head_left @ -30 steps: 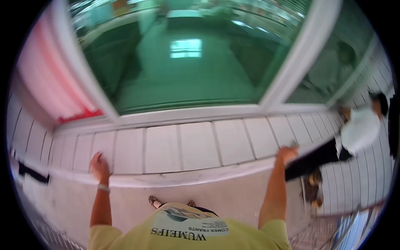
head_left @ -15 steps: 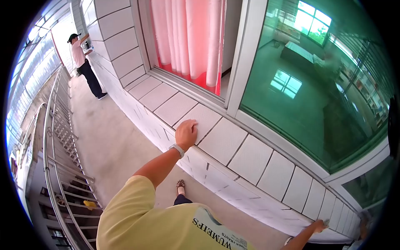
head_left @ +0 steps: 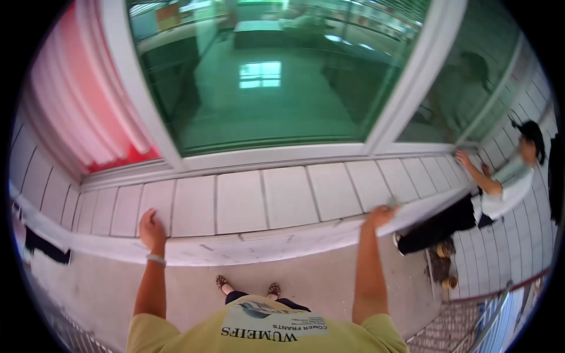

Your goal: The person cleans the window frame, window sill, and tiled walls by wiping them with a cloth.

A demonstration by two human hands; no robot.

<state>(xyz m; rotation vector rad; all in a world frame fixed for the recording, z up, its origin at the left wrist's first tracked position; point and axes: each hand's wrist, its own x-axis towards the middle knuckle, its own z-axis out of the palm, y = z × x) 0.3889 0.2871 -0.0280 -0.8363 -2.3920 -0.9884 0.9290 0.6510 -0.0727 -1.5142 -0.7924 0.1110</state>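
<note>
My left hand rests at the outer edge of the white tiled ledge, its fingers curled, a band on the wrist; whether anything is in it is hidden. Farther right along the same ledge, my right hand has its fingers closed round a small greyish thing, too small to name. Behind the ledge stands a white-framed window with green-tinted glass.
A person in a cap and white top leans at the ledge on the right, one arm reaching to the window frame. A pink curtain hangs at the left. Railings stand at the lower left; pots are beyond the person's legs.
The view has swung from the left side back to face the window. Compared with one second ago, my right hand is nearer my left, and the person's arm at the right is raised toward the window.
</note>
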